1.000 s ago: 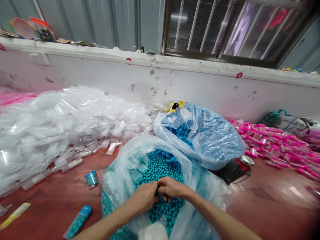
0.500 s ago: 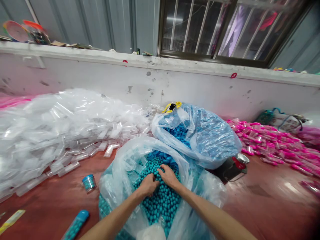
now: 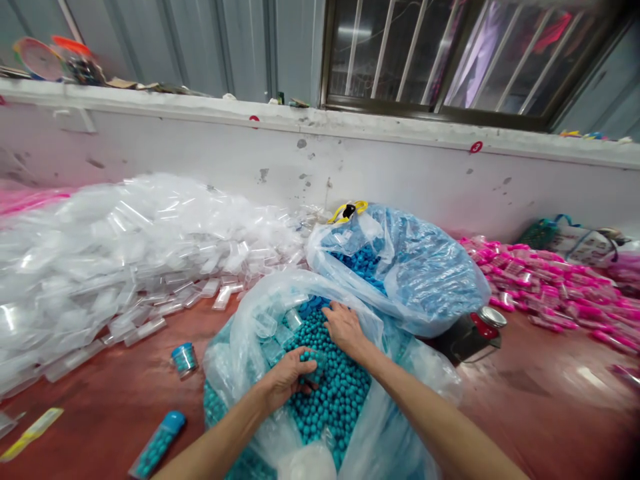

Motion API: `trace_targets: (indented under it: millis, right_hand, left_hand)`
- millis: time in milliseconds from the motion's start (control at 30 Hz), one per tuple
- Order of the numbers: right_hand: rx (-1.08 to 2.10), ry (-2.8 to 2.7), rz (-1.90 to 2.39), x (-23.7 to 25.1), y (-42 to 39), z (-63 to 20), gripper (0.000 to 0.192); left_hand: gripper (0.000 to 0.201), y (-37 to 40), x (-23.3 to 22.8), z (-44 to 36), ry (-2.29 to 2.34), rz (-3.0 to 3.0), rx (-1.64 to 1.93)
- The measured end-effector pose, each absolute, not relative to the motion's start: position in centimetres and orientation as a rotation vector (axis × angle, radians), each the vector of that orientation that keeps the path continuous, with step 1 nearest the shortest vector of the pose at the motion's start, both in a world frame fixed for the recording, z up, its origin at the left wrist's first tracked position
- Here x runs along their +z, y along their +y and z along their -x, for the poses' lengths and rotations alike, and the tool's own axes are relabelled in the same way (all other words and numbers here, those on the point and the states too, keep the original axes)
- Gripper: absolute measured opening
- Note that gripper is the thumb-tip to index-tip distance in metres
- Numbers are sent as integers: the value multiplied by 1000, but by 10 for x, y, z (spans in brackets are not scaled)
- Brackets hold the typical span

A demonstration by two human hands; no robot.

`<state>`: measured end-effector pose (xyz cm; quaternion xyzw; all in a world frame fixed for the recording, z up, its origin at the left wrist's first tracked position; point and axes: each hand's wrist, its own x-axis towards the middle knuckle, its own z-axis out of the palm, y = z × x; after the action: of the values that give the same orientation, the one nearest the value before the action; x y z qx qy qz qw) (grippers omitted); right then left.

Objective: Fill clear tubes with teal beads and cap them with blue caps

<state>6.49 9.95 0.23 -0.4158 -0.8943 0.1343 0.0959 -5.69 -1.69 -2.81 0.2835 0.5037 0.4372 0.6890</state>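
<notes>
An open clear plastic bag (image 3: 260, 303) full of teal beads (image 3: 345, 390) stands in front of me. My left hand (image 3: 290, 377) is closed round a small clear container (image 3: 314, 365) filled with teal beads, just above the pile. Farther back in the bag, my right hand (image 3: 345, 328) lies over the beads beside blue caps (image 3: 311, 307), fingers spread and partly bent; nothing shows in it. Several empty clear containers (image 3: 273, 347) sit on the beads at the bag's left side.
Left of the bag, a capped short container (image 3: 185, 360) and a capped long tube (image 3: 159, 445) hold teal beads. A heap of clear tubes (image 3: 150, 247) lies along the wall. Behind stands a bag of blue pieces (image 3: 430, 267); pink tubes (image 3: 545, 283) are piled at right.
My left hand has lifted and turned, bringing the bead-filled container into sight. My right hand has moved back, away from the left, toward the blue caps. The view has shifted slightly.
</notes>
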Motion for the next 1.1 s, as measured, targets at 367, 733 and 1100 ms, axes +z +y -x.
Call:
trace_targets:
  millis: [367, 733, 1100]
  right_hand:
    - [301, -2949, 1189, -4, 87, -85, 19]
    - [376, -2853, 1151, 14, 54, -90, 25]
    - [1841, -2084, 809, 1, 32, -93, 22]
  left_hand:
    - [35, -26, -26, 56, 1149, -623, 1160]
    - [37, -35, -17, 58, 1207, -737, 1028]
    - [33, -44, -9, 60, 1062, -760, 1010]
